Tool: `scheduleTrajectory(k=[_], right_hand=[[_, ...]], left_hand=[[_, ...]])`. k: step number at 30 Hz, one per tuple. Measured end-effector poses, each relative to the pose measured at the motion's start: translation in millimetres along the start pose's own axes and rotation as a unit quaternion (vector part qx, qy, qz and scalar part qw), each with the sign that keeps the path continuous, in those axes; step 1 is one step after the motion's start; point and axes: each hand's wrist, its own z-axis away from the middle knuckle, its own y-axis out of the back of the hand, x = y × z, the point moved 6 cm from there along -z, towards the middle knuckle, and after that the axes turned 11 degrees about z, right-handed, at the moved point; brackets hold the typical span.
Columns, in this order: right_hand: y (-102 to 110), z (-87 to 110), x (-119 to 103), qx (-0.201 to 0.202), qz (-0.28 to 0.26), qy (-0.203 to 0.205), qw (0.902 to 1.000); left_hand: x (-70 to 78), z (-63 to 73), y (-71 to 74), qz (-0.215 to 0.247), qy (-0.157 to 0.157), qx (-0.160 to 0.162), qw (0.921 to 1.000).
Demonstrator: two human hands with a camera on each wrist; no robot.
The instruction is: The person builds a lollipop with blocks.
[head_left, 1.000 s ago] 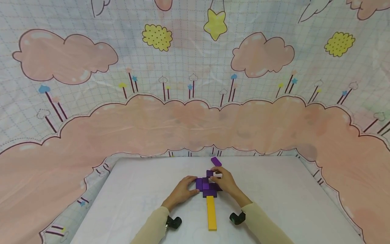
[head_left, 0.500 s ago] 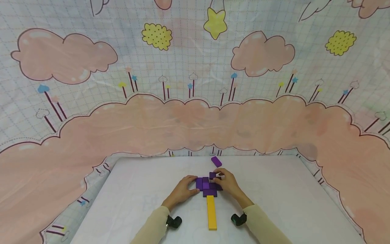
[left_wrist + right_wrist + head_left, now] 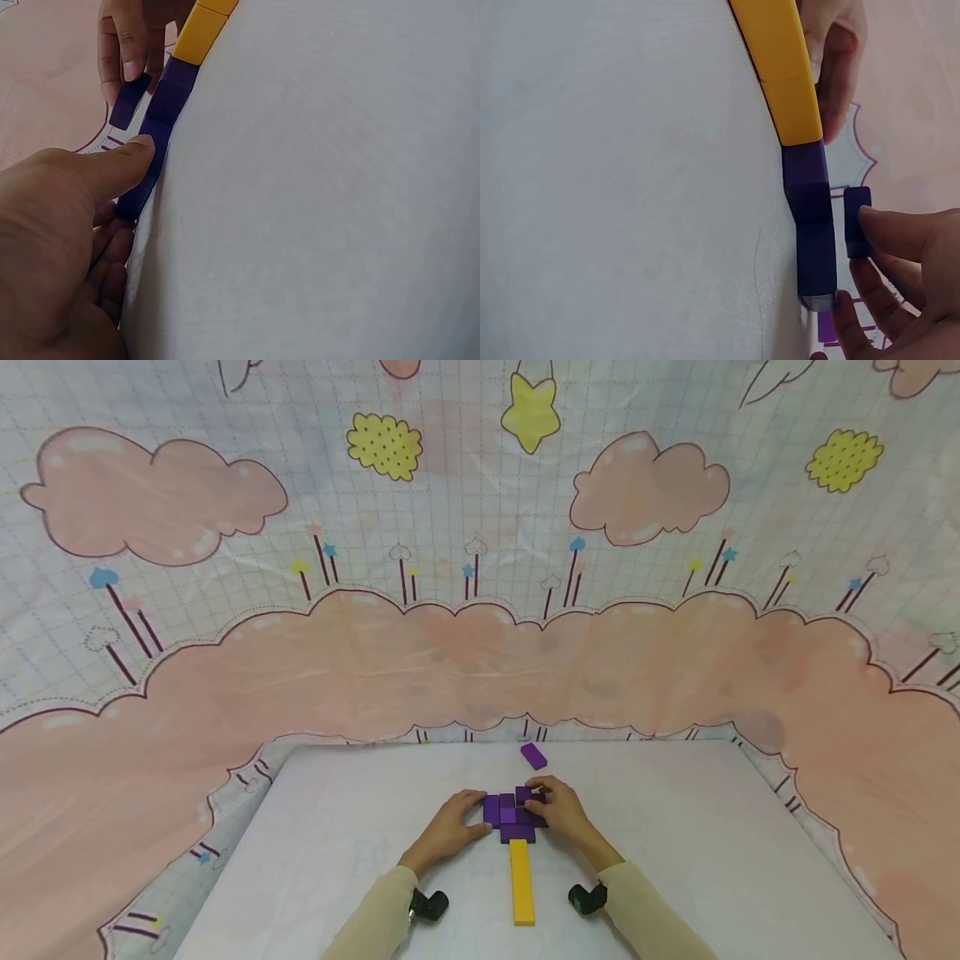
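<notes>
My left hand [image 3: 450, 827] grips an upright purple block [image 3: 491, 811] at the left side of a flat purple cluster, thumb at its near end and fingers at its far end. Between thumb and fingertips, my right hand [image 3: 562, 810] pinches another purple block [image 3: 855, 221]. Both wrist views show this block raised above the cluster, with a gap beneath it. A crosswise purple block [image 3: 517, 833] forms the cluster's near side. From there a yellow strip of blocks [image 3: 522, 883] runs toward me. The right fingers partly hide the cluster's right side.
One loose purple block [image 3: 534, 756] lies near the far edge of the white table [image 3: 300, 860]. Behind the table hangs a patterned cloth [image 3: 480, 668]. Dark wrist-worn devices [image 3: 430, 906] sit at both sleeves.
My right hand has carried its purple block slightly right and nearer to me, over the right part of the cluster. My left hand has kept its grip in place.
</notes>
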Motion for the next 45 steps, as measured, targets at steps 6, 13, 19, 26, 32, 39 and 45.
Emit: scheduleTrajectory(k=[6,13,19,26,32,39,45], right_hand=[[1.5,-0.9,-2.5,0.002,0.004,0.005,1.0],[-0.9,-2.6,-0.3,-0.01,0.011,-0.004,0.9999],[-2.7,-3.1,0.4,-0.016,0.02,-0.006,0.9997],[-5.1,-3.7,2.3,-0.023,0.033,-0.013,0.9991],[-7.5,-3.7,5.4,-0.029,0.038,-0.027,0.9985],[-8.0,-3.6,6.1,-0.028,0.043,-0.017,0.9986],[-6.7,-2.8,5.6,-0.024,0.04,-0.015,0.9988]], left_hand=[[3.0,-0.7,1.7,0.006,0.005,-0.001,1.0],[1.3,0.2,0.9,0.007,0.023,-0.002,0.9997],[4.0,0.3,1.3,0.007,0.008,-0.001,0.9999],[2.7,-0.1,0.9,0.002,0.0,0.001,1.0],[2.0,0.4,1.0,0.004,-0.001,0.002,1.0],[0.3,0.9,0.4,0.002,-0.004,0.001,1.0],[0.7,0.1,0.8,-0.001,-0.004,0.0,1.0]])
